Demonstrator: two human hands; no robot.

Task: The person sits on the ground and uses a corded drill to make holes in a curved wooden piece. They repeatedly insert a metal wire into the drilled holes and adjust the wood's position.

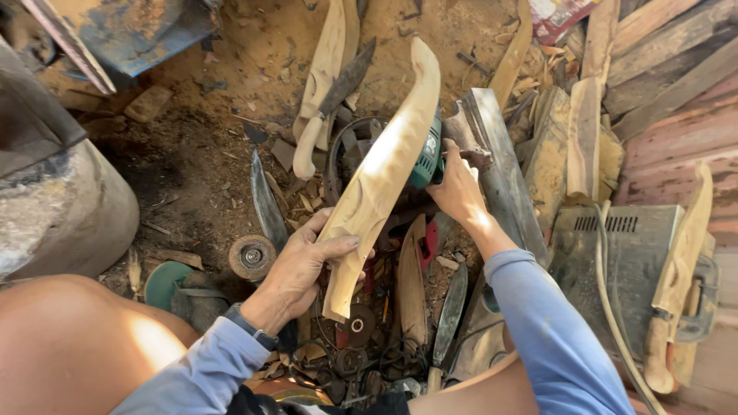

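The left hand point(301, 265) has its grip closed around the lower part of a carved wooden sheath blank point(382, 173), thumb across the pale face and fingers curled behind. The blank's long axis runs from its blunt lower end, near the person's lap, up and to the right to a curved, pointed tip. The right hand point(460, 188) is wrapped around the body of a green power grinder point(427, 157) pressed against the blank's right edge; the blank hides most of the tool, so its disc cannot be made out. Below the hands lie loose grinding discs point(252, 256), knife blades point(267, 201) and wood chips on the dirt floor point(192, 165). A finished knife point(332, 98) rests on another carved blank above. Planks point(669, 69) crowd the right side, and a grey metal box point(630, 261) sits there with a wooden-handled tool point(676, 284) on it. Open room is scant, mostly the bare dirt to the left.
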